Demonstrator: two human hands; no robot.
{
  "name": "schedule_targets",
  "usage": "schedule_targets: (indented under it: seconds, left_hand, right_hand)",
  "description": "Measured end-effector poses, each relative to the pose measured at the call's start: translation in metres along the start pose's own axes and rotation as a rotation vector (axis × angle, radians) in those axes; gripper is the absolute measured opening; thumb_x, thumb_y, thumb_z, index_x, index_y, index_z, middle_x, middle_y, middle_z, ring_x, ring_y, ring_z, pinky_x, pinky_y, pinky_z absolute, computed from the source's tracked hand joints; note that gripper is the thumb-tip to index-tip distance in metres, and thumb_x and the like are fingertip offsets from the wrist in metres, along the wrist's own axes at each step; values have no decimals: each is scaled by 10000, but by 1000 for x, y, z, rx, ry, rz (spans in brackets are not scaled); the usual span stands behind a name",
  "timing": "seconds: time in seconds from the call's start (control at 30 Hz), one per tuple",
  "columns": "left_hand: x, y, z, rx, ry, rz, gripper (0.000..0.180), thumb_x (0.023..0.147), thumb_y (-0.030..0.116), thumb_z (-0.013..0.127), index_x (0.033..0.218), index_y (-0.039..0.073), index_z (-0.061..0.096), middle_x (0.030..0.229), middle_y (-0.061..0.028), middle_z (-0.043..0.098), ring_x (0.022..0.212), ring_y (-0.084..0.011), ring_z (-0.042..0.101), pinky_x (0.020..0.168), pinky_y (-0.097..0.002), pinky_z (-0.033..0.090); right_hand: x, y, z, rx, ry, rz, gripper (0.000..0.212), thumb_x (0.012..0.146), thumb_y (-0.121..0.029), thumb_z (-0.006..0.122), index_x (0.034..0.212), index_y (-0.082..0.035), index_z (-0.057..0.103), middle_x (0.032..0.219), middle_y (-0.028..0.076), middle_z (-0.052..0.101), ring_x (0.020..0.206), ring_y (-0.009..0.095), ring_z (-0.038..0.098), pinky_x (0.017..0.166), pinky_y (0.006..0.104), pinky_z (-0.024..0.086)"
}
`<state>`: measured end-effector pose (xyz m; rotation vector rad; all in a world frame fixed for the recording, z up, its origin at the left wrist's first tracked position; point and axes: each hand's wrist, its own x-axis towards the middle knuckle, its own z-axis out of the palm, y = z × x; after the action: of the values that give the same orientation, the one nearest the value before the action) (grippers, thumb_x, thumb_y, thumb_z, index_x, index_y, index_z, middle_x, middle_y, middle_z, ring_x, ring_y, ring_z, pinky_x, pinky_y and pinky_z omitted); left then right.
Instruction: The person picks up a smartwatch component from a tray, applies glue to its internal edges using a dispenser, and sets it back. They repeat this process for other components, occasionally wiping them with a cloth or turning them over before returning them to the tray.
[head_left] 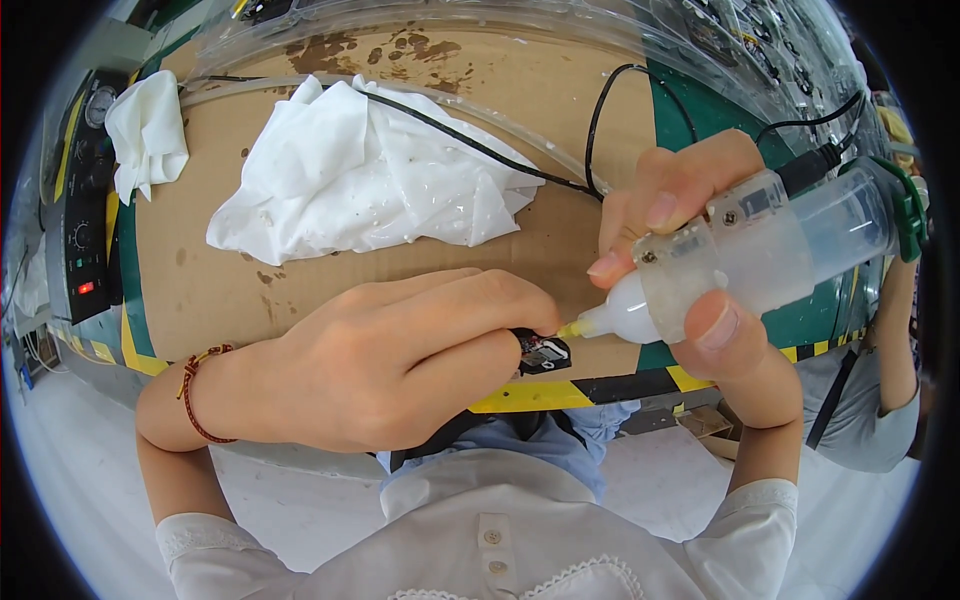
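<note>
Between the fingers of my left hand [400,350] is a small black part [543,354] with some metal and a white mark showing; the fingers cover the rest of it. My right hand [715,230] is wrapped round a glue dispensing syringe [740,265], a translucent barrel in a clear holder, lying slanted with its nozzle toward the left. The syringe's yellowish tip [572,329] meets or nearly meets the black part's upper edge; whether they touch I cannot tell. A black cable and a green cap [905,210] are at the syringe's far right end.
Crumpled white cloth [370,175] lies on the stained cardboard sheet [560,80], crossed by a black cable [470,140]. At the left stand a black control box [88,200] and another white cloth [148,130]. Clear plastic trays [770,50] line the far right. Someone in grey [870,400] sits at right.
</note>
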<state>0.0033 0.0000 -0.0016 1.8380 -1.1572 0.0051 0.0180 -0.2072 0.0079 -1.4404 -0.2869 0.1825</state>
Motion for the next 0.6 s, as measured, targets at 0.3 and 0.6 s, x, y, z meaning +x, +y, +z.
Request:
schedule_targets:
  seconds: [0.3,0.6]
  left_hand:
    - [-1,-1,1,-4,12,11,237,648,-106,623,595,10,422,892,-155,601,632,-193,573,482,-269,466]
    - [-1,-1,0,-2,10,28,247,646,-104,624,582,8,413,893,-158,603,616,-189,567,477,-267,464]
  right_hand:
    - [1,0,0,30,3,5,536,675,-429,708,910,-63,395,773,43,446,595,140,544,531,245,423]
    - [2,-2,-3,36,-45,92,550,659,-427,717,926,-60,406,789,39,449,597,140,543,540,247,426]
